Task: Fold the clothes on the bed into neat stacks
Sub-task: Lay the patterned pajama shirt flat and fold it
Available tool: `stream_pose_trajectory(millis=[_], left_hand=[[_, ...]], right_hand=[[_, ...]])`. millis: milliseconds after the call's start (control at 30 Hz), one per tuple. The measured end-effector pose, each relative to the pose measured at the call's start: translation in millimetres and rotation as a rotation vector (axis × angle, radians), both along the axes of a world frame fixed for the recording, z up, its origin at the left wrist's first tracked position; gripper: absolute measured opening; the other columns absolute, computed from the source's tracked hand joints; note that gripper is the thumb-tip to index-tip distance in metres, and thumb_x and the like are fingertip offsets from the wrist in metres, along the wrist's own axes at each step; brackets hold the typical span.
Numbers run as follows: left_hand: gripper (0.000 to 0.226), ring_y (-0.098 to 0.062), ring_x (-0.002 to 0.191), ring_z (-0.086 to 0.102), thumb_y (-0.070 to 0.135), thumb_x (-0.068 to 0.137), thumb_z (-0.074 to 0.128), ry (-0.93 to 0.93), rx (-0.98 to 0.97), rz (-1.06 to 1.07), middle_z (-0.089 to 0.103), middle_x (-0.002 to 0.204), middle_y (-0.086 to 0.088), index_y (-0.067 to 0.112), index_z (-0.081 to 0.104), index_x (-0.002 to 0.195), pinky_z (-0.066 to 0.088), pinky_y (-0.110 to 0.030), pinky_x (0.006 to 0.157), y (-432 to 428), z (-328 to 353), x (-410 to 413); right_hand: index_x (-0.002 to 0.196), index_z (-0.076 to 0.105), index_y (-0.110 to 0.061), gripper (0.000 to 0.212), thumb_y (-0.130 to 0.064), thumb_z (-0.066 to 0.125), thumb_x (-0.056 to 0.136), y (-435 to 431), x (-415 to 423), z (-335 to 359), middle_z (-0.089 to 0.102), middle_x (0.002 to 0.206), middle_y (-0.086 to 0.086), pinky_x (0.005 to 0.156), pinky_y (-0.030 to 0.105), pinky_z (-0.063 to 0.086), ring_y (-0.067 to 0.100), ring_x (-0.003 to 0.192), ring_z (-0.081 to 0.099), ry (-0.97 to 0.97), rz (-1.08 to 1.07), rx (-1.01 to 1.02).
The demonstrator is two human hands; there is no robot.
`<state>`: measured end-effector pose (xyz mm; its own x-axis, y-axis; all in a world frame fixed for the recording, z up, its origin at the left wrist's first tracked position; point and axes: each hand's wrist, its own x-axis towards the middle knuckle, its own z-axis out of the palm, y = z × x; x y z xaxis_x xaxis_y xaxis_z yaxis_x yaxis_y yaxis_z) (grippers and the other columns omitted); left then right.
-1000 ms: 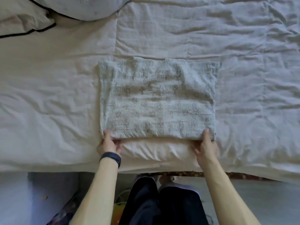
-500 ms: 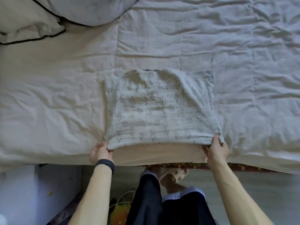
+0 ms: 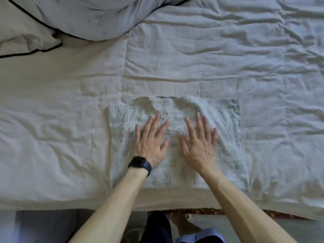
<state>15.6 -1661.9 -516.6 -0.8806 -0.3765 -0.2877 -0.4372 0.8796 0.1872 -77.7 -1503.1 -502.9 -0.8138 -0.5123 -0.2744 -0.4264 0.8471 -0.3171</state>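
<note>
Hands lie flat on a folded garment point(image 3: 177, 142), a pale, crinkled cloth with a faint grey print, squared into a rough rectangle near the front edge of the bed. The left hand point(image 3: 150, 141) rests palm down on the middle of the cloth, its fingers straight and spread, pointing away from the person; a dark smartwatch point(image 3: 140, 163) sits on that wrist. The right hand point(image 3: 199, 144) lies just beside it, also palm down with straight, fanned fingers, pressing on the fabric; neither hand curls round or pinches anything. The two hands are close together but apart, with a narrow strip of cloth showing between the thumbs. The garment's far edge is slightly humped and uneven, and a thin dark line shows at its top middle. Under it spreads a rumpled off-white quilt point(image 3: 228, 58), creased all over. At the far left lies a cream pillow with black piping point(image 3: 22, 37), and a grey pillow point(image 3: 91, 16) overlaps it towards the middle. Below the bed's edge, the person's dark trousers point(image 3: 156, 228) and a bare foot point(image 3: 184, 225) show over the floor.
</note>
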Motion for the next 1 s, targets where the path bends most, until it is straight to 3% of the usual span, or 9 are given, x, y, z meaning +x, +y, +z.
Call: stream_pose_trajectory(millis=[67, 167, 333, 467, 567, 633, 767, 900, 1000], left_hand=[[0.06, -0.017, 0.151, -0.016, 0.064, 0.101, 0.01, -0.089, -0.073, -0.013, -0.012, 0.166, 0.004, 0.045, -0.008, 0.156, -0.022, -0.051, 0.117, -45, -22, -11], [0.064, -0.016, 0.152, -0.012, 0.074, 0.096, 0.003, -0.169, -0.159, 0.062, -0.011, 0.167, 0.006, 0.051, -0.009, 0.154, -0.027, -0.049, 0.115, -113, -43, -9], [0.062, -0.02, 0.155, -0.003, 0.068, 0.099, 0.015, -0.097, -0.093, 0.2, 0.002, 0.168, 0.003, 0.046, 0.009, 0.157, -0.016, -0.052, 0.118, -144, -31, -5], [0.066, -0.024, 0.155, -0.002, 0.062, 0.098, 0.027, 0.059, -0.027, 0.175, 0.0, 0.169, 0.0, 0.04, 0.014, 0.158, -0.018, -0.051, 0.119, -65, -4, -5], [0.068, -0.028, 0.155, -0.002, 0.067, 0.095, 0.027, -0.024, 0.019, -0.031, -0.005, 0.169, 0.003, 0.045, 0.009, 0.157, -0.014, -0.062, 0.117, 18, -1, 4], [0.066, -0.025, 0.155, -0.004, 0.07, 0.095, 0.022, -0.149, 0.008, -0.064, -0.009, 0.168, 0.007, 0.049, 0.003, 0.156, -0.007, -0.068, 0.116, 45, -8, 18], [0.064, -0.015, 0.152, -0.02, 0.069, 0.095, 0.006, -0.296, -0.019, 0.086, -0.017, 0.165, 0.012, 0.05, -0.005, 0.155, -0.009, -0.061, 0.118, 49, -14, 24], [0.071, -0.025, 0.154, 0.008, 0.063, 0.095, 0.026, -0.086, 0.016, 0.24, 0.014, 0.167, -0.006, 0.027, 0.031, 0.156, -0.008, -0.054, 0.12, 106, 6, -3], [0.085, -0.027, 0.147, 0.026, 0.071, 0.084, 0.047, -0.024, -0.006, -0.122, 0.03, 0.159, -0.008, 0.022, 0.034, 0.152, 0.008, -0.057, 0.118, 193, 14, -13]], right_hand=[[0.161, -0.006, -0.04, 0.066, -0.061, 0.016, 0.103, -10, -37, -28, -0.019, 0.169, -0.006, 0.123, 0.053, -0.014, 0.015, 0.154, -0.024, -0.022, 0.093, 0.1], [0.155, -0.02, -0.049, 0.064, -0.07, 0.004, 0.099, 5, -98, -55, -0.03, 0.164, -0.016, 0.122, 0.057, -0.014, 0.008, 0.147, -0.035, -0.109, 0.011, 0.213], [0.161, -0.001, -0.042, 0.07, -0.071, 0.011, 0.098, 34, -129, -43, -0.016, 0.17, -0.005, 0.121, 0.056, -0.017, 0.013, 0.153, -0.026, -0.036, -0.129, 0.26], [0.163, 0.013, -0.034, 0.071, -0.066, 0.02, 0.1, 49, -73, -27, -0.005, 0.172, 0.003, 0.123, 0.054, -0.012, 0.024, 0.157, -0.009, 0.079, 0.089, 0.16], [0.163, 0.014, -0.034, 0.073, -0.069, 0.027, 0.099, 71, -26, -33, -0.001, 0.172, 0.005, 0.123, 0.06, -0.004, 0.03, 0.158, -0.001, 0.051, 0.36, 0.136], [0.162, 0.01, -0.038, 0.073, -0.071, 0.025, 0.099, 97, -24, -38, -0.003, 0.172, 0.002, 0.121, 0.061, -0.003, 0.028, 0.158, -0.003, 0.025, 0.384, 0.198], [0.159, -0.009, -0.045, 0.069, -0.072, 0.014, 0.1, 159, -67, -42, -0.022, 0.169, -0.005, 0.12, 0.053, -0.017, 0.02, 0.154, -0.023, -0.048, 0.255, 0.291], [0.158, -0.015, -0.045, 0.069, -0.072, 0.007, 0.098, 217, -110, -36, -0.029, 0.166, -0.005, 0.116, 0.048, -0.028, 0.016, 0.15, -0.034, -0.089, 0.14, 0.339], [0.159, -0.011, -0.044, 0.071, -0.073, 0.007, 0.097, 260, -121, -27, -0.027, 0.167, -0.005, 0.115, 0.045, -0.029, 0.014, 0.147, -0.038, -0.146, 0.118, 0.362]])
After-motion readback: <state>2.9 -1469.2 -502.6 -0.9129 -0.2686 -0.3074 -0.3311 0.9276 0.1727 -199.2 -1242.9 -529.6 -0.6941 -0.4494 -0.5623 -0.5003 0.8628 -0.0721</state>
